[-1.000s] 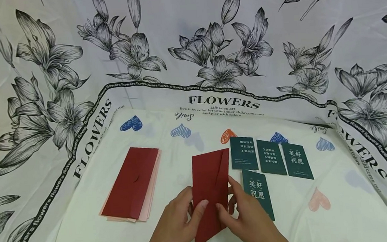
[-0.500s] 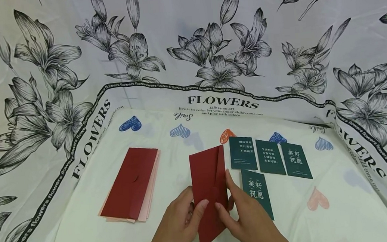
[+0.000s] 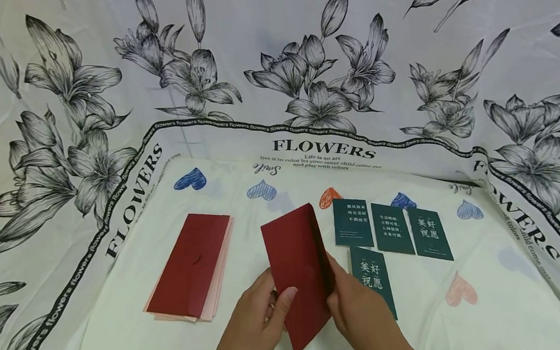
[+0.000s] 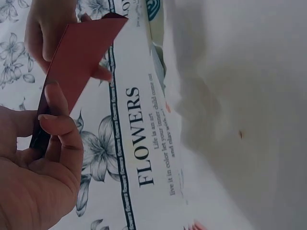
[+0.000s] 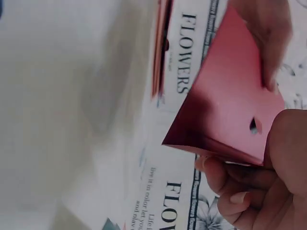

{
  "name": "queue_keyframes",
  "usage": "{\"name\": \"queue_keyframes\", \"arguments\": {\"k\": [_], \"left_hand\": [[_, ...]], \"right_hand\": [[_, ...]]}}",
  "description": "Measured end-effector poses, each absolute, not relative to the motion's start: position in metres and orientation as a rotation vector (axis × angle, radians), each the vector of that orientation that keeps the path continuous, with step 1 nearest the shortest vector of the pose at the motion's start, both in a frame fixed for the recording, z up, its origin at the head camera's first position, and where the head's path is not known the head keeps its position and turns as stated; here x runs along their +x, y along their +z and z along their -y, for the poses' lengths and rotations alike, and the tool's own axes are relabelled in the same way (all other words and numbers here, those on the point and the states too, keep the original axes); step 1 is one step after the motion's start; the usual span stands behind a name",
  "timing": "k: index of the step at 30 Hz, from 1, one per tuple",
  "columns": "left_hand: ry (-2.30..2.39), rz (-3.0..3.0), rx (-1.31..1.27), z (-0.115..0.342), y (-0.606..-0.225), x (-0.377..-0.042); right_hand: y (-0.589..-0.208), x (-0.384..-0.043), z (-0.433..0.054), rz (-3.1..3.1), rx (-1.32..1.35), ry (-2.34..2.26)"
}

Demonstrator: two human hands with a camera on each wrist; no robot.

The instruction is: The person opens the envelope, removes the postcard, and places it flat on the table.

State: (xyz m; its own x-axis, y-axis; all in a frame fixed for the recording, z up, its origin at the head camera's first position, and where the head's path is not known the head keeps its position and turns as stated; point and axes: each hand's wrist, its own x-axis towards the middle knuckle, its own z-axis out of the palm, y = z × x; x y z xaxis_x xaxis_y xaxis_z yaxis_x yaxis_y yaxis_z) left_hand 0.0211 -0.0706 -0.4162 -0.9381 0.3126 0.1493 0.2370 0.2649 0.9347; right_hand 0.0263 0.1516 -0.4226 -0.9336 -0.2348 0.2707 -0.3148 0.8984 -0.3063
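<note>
Between both hands a dark red paper envelope (image 3: 294,274) is held up, tilted, over the white cloth. My left hand (image 3: 253,315) grips its left side, thumb on the near face and fingers behind. The right hand (image 3: 362,307) holds the right edge, where the flap stands folded away from the body and a dark gap shows. In the right wrist view the envelope (image 5: 220,86) is spread, with a small slit (image 5: 254,125) in its panel, and the right fingers (image 5: 240,197) curl under its edge. The left wrist view shows the left thumb and fingers pinching the envelope (image 4: 79,62).
To the left lies a stack with a red envelope (image 3: 191,262) on top of pink envelopes (image 3: 221,279). Several dark green cards with white writing lie at the right, among them a lower card (image 3: 382,281) partly behind the right hand. Flower-printed cloth (image 3: 194,67) rises behind.
The right hand has shifted its grip along the right edge, and the flap has swung open from the envelope's face. The envelope has turned and its top leans further left.
</note>
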Motion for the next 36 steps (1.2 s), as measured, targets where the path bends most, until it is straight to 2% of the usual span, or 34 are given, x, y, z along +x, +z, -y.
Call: {"name": "queue_keyframes", "arguments": {"k": [14,28,36], "left_hand": [[1.795,-2.422,0.536,0.081,-0.415,0.018],[1.811,-2.436,0.676,0.082,-0.415,0.016],[1.823,-2.452,0.746,0.081,-0.418,0.015]], "right_hand": [[-0.411,0.02,-0.178,2.633,0.358,0.786],[-0.404,0.017,-0.182,2.546,0.357,0.915],[-0.4,0.02,-0.181,2.483,0.314,1.225]]}}
